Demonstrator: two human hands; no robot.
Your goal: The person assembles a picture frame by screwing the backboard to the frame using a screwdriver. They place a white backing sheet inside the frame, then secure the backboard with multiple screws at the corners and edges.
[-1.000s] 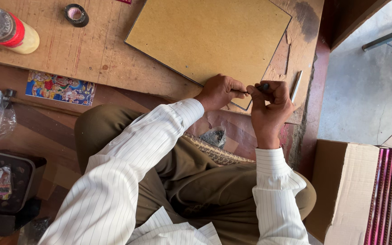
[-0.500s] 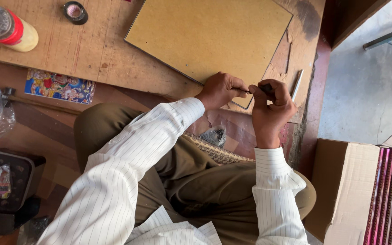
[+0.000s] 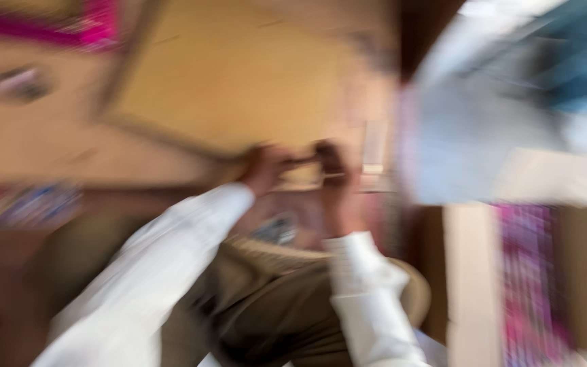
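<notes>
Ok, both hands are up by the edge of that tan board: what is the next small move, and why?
Probably hold steady before anything else. The view is badly smeared: the left hand and right hand meet over a small dark item at the tan board edge, but its kind and the grip cannot be made out.

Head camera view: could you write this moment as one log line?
view: heavily blurred | left hand and right hand: together at edge of flat tan board | small thing between them: cannot tell | sleeves: white
</notes>
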